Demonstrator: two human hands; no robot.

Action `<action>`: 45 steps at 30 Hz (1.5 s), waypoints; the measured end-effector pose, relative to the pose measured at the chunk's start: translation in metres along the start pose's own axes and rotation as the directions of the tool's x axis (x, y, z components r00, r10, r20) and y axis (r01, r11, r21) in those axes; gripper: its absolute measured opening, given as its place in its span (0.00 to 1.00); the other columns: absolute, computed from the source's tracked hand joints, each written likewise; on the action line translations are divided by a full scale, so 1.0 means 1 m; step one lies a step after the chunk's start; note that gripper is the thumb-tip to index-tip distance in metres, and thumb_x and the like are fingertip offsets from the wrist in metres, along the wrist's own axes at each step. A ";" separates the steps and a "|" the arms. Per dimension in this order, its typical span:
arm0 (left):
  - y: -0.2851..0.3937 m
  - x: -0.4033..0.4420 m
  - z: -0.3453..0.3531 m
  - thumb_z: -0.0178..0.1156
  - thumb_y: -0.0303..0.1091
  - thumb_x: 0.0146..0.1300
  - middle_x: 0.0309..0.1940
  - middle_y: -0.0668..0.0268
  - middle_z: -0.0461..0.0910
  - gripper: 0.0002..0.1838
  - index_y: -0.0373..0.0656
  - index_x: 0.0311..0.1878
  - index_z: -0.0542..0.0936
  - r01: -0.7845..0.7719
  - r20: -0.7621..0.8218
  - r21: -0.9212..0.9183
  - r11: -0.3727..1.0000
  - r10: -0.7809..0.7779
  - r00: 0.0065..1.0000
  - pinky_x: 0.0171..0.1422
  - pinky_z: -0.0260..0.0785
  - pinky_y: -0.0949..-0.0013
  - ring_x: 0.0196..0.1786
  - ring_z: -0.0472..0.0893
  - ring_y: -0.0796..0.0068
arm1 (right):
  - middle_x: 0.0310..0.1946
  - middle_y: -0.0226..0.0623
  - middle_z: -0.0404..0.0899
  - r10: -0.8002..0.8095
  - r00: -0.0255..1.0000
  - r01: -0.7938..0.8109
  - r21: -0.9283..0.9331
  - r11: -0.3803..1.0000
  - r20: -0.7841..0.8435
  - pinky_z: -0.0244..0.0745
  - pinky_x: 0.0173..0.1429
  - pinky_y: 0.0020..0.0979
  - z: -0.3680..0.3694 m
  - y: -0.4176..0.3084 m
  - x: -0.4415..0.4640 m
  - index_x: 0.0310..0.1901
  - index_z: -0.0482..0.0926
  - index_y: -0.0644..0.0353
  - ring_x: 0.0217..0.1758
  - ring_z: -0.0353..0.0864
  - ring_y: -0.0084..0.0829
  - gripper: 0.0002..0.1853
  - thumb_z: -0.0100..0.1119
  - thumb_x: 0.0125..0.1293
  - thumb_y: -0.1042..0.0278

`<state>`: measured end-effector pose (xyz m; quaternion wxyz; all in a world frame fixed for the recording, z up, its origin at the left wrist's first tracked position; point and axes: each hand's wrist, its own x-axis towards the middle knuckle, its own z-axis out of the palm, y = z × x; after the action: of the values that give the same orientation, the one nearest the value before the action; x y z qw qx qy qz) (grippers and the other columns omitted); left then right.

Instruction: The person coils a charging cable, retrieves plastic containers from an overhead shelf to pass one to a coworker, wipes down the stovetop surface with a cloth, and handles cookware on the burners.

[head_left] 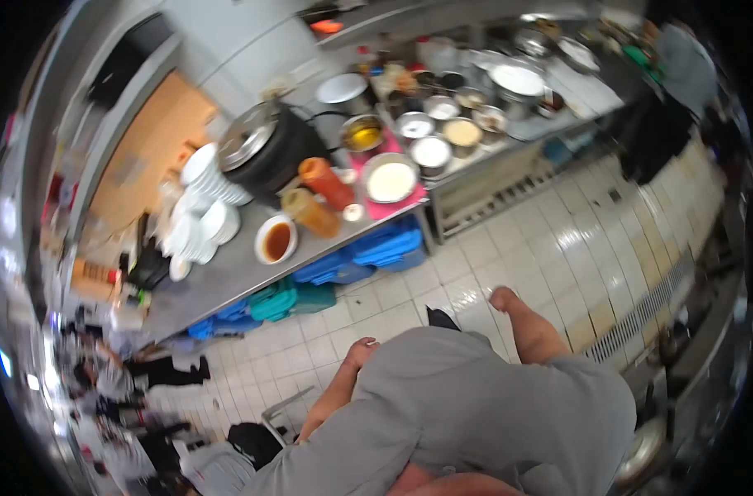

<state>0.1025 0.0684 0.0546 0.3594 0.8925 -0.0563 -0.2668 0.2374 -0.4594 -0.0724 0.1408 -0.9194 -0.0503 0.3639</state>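
My left hand [362, 353] hangs beside the front of my grey shirt [476, 405], with its fingers loosely apart and nothing visible in them. On the other side, my right hand [501, 299] is held away from my body above the tiled floor; its fingers are blurred and hard to make out. Both hands are apart from the steel counter [248, 285]. On that counter stand a white bowl of reddish-brown liquid [276, 240], an orange squeeze bottle [326, 183], a yellowish bottle [310, 212] and a pan of pale liquid [390, 180].
Stacked white bowls [203, 175] and a black cooker [265, 157] stand on the counter. Blue bins [393, 248] and a green bin [290, 301] sit beneath it. One person [686, 66] is at upper right, and several people are at lower left. A floor drain [641, 312] runs at right.
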 end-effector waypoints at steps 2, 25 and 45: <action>-0.023 0.030 0.024 0.60 0.44 0.64 0.41 0.59 0.86 0.19 0.45 0.54 0.81 0.346 0.036 -0.390 0.853 -0.361 0.932 0.54 0.74 0.68 0.45 0.84 0.68 | 0.24 0.48 0.83 0.104 0.994 -0.098 0.210 0.973 -0.017 0.79 0.31 0.40 -0.028 -0.009 -0.031 0.29 0.84 0.66 0.23 0.83 0.39 0.16 0.52 0.63 0.63; 0.025 0.136 0.007 0.63 0.42 0.64 0.42 0.60 0.85 0.19 0.39 0.52 0.82 0.321 0.211 -0.270 0.908 -0.270 0.939 0.51 0.74 0.70 0.46 0.82 0.72 | 0.36 0.50 0.84 0.353 0.915 -0.400 0.316 0.860 0.197 0.83 0.38 0.38 0.096 0.095 -0.157 0.37 0.84 0.67 0.35 0.86 0.39 0.12 0.54 0.54 0.75; -0.225 -0.007 -0.008 0.59 0.41 0.67 0.40 0.63 0.85 0.14 0.42 0.46 0.84 0.101 0.010 0.186 0.977 -0.104 0.995 0.50 0.74 0.70 0.45 0.82 0.74 | 0.36 0.52 0.84 0.235 0.972 -0.220 0.303 0.927 -0.016 0.82 0.38 0.44 0.044 -0.126 -0.133 0.36 0.83 0.69 0.33 0.86 0.44 0.20 0.52 0.61 0.58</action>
<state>0.0797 0.2406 -0.0884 0.2600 0.9211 -0.0384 -0.2872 0.1114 -0.3553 0.0211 0.2362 -0.8963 0.1159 0.3569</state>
